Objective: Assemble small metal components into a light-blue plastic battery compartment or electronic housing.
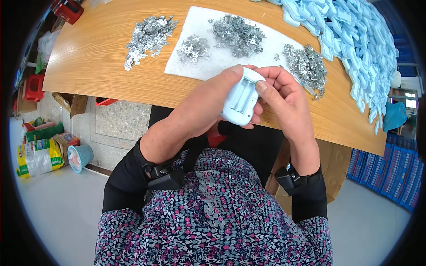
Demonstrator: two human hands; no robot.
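Observation:
A light blue plastic casing [238, 116] with an open two-slot battery compartment is held just off the table's near edge, its compartment facing up. My left hand [212, 92] grips the casing's left side, thumb along the top, its fingers mostly hidden underneath. On the other side, my right hand [286, 99] holds it with the thumb pressed at the compartment's upper right corner and fingers curled behind. Whether a small metal piece sits under that thumb, I cannot tell. Beyond my hands, a white mat [179, 70] bears heaps of small metal contacts [237, 36] and springs [193, 49].
Loose metal pieces [150, 37] lie on the wooden table [97, 53] left of the mat. Another metal heap [306, 64] covers the mat's right end. Many blue plastic casings [350, 40] are piled at the far right. Blue crates [390, 173] stand beyond the table; a basket [80, 157] is on the floor.

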